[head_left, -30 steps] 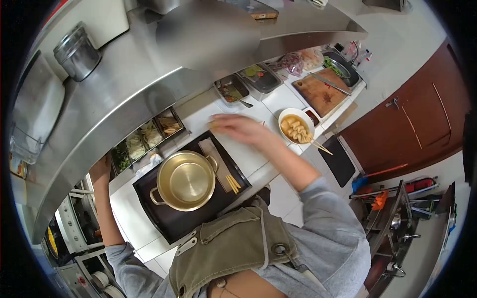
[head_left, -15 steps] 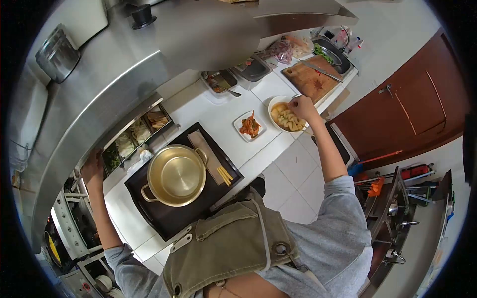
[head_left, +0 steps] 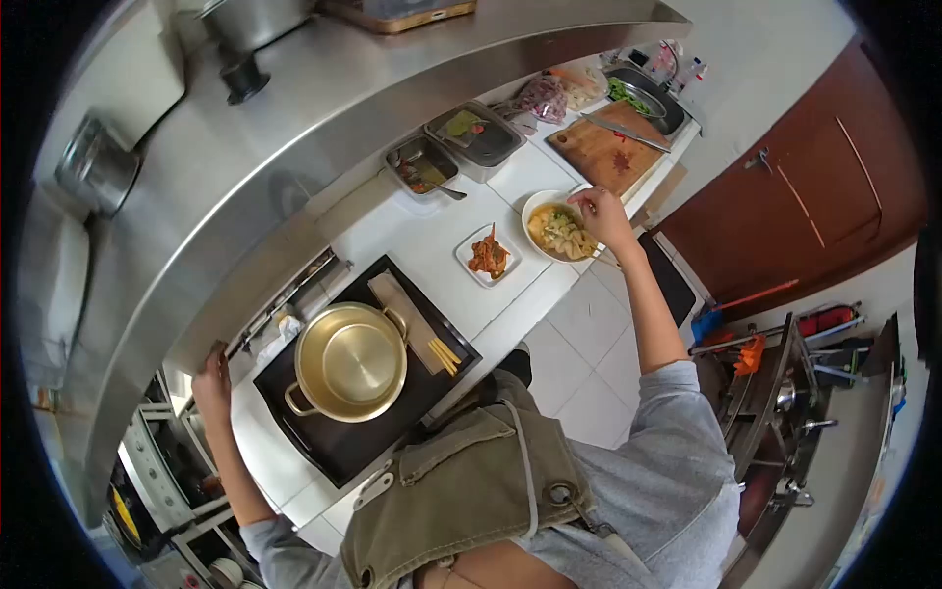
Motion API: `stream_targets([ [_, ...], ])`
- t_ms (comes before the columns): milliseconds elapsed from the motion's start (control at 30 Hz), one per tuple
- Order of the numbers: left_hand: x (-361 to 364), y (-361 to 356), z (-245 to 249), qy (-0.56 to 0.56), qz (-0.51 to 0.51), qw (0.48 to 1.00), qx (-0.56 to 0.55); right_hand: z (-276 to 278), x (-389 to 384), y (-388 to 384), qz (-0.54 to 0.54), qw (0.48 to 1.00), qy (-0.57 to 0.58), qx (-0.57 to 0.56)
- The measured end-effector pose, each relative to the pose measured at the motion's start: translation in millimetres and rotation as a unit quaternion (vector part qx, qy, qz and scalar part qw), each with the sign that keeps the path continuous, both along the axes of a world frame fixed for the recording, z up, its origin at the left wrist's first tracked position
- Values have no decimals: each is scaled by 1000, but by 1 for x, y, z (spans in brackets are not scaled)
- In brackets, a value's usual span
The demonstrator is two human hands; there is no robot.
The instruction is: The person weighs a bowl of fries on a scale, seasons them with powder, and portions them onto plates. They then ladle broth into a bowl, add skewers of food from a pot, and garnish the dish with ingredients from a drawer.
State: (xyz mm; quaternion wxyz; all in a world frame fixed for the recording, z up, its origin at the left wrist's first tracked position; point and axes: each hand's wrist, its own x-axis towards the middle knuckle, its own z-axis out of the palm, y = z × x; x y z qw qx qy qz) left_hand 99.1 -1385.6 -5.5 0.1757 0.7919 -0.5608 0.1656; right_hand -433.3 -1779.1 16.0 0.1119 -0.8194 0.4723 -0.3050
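Observation:
A white bowl [head_left: 531, 239] holds dumplings in broth, with green bits on top. Just above its upper right rim is my right hand [head_left: 601, 214], fingers drawn together; what they hold, if anything, is too small to make out. My left hand [head_left: 210, 381] is at the far left, fingers curled at the end of a metal topping rack [head_left: 280, 294] under the steel shelf. Beside the bowl, a small square white dish [head_left: 506, 273] carries reddish kimchi [head_left: 489, 253]. A gold two-handled pot [head_left: 350, 361] sits on a black tray [head_left: 339, 461].
Yellow chopsticks [head_left: 444, 355] and a brown paper strip [head_left: 405, 319] lie on the tray. Steel containers [head_left: 422, 167], a cutting board [head_left: 608, 152] with a knife [head_left: 628, 133] and a sink [head_left: 672, 116] line the counter. A curved steel shelf [head_left: 392, 74] overhangs it; a stove [head_left: 157, 461] is at lower left.
Green bits now show on the dumplings. My right hand's fingers have loosened slightly. My left hand appears lower in view, and the rack's compartments no longer show. The head view has shifted.

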Motion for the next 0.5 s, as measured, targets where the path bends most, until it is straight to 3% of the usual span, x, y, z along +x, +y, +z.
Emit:
stream_targets([
  [33,-6,2,0,-6,4,1000,8,-1,-3,2,5,1000,-10,3],
  [67,1,9,-15,17,73,995,64,-8,-9,-5,0,999,-38,3],
  [100,-1,9,-18,29,35,999,30,-10,-12,-7,-13,999,-44,0],
  [133,-7,9,-18,41,77,994,62,-13,-14,-7,-3,998,-50,29],
  [200,-15,9,-24,86,63,994,26,-10,-15,1,25,995,-48,86],
  [233,-10,12,-34,52,71,996,33,-10,-12,3,13,992,-62,110],
  [333,-18,10,-36,78,56,995,6,-7,-19,-2,35,995,-30,93],
  [400,-38,6,-30,70,62,996,11,2,-33,-4,95,977,-84,173],
  [500,-62,16,-30,45,98,993,-35,13,-94,-24,92,977,-128,142],
])
